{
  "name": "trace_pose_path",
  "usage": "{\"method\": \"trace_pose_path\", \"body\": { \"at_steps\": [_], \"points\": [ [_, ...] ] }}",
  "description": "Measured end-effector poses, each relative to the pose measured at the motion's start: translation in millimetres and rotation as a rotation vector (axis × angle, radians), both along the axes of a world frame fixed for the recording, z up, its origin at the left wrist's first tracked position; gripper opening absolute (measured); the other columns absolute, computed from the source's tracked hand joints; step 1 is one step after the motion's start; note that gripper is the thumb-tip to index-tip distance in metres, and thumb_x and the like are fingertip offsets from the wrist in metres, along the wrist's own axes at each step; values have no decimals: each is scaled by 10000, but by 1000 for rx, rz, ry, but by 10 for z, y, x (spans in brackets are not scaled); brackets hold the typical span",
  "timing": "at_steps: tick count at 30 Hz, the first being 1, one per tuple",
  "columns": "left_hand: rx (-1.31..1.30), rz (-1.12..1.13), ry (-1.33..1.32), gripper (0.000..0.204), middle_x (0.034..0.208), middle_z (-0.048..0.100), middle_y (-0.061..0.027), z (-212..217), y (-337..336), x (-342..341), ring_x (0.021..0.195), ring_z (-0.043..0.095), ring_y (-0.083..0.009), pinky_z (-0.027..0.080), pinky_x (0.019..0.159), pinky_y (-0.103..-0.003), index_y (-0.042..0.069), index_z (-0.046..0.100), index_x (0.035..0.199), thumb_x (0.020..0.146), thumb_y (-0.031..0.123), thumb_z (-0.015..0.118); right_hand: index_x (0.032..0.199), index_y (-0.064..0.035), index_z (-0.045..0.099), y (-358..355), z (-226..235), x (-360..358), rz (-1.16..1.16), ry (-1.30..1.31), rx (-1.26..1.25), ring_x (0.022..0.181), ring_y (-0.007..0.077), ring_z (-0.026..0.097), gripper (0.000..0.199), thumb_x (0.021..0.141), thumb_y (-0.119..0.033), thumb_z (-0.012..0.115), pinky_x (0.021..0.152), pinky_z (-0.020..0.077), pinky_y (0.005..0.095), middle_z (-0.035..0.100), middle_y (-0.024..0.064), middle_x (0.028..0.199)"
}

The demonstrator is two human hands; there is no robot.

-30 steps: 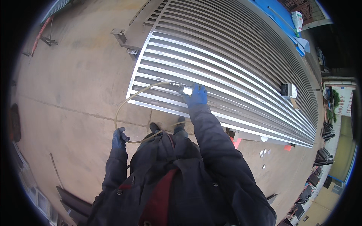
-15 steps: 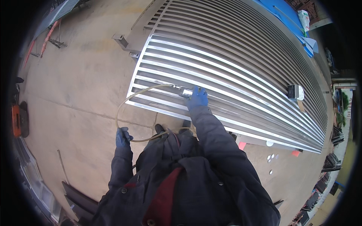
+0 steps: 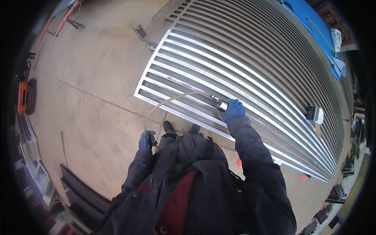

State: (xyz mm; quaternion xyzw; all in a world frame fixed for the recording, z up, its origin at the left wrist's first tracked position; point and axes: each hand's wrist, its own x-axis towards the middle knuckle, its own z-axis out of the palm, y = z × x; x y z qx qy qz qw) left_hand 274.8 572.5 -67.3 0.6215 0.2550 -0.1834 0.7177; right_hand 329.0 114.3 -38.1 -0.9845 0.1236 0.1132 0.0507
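Observation:
My right hand (image 3: 235, 111), in a blue glove, is closed around a small metal air-powered hand tool (image 3: 222, 105) resting over the slats of a large metal grille panel (image 3: 196, 62). The tool's working end is hidden beneath the hand. From its back end a yellowish air hose (image 3: 168, 100) arcs left and down to my left hand (image 3: 147, 140). That hand, also gloved in blue, has its fingers curled around the hose beside my body. The slats nearer me look bright and shiny; those farther away are dull brown-grey.
An open small box (image 3: 312, 113) sits on the panel's right part. Blue sheeting (image 3: 313, 29) lies beyond the panel. An orange machine (image 3: 26, 98) stands at the far left, and dark panels (image 3: 80, 192) lie at lower left on the concrete floor (image 3: 90, 78).
My right hand and the tool have moved right along the near slats. My left hand has shifted right with the hose, and the view has turned slightly.

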Motion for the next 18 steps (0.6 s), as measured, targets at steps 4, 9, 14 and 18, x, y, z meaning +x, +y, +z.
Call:
{"method": "trace_pose_path", "body": {
  "at_steps": [4,9,14,18],
  "points": [
    [76,130,-30,494,620,513,-4,66,80,-42,523,494,-137,489,542,-293,59,668,1006,1042,512,474,1074,-70,589,128,-92,130,136,-205,99,977,338,607,522,711,-383,795,786,512,485,587,150,1090],
    [66,251,-69,478,596,485,-3,189,350,-35,465,435,-141,486,523,-308,61,636,1007,1059,495,441,1142,-104,580,941,-283,753,154,-163,143,1069,310,576,540,715,-356,794,852,494,483,570,134,1159],
    [67,264,-77,503,588,483,-6,203,341,-77,454,415,-143,482,518,-329,52,633,996,1058,508,429,1152,-117,582,859,-222,766,156,-213,110,1073,316,582,546,726,-394,780,861,491,473,582,131,1161],
    [61,124,-23,539,597,496,-23,80,122,-265,484,453,-143,504,540,-321,47,655,1020,1050,535,427,1160,-122,591,379,-107,473,118,-183,129,1021,326,605,514,721,-312,779,818,500,487,592,127,1121]
  ]
}}
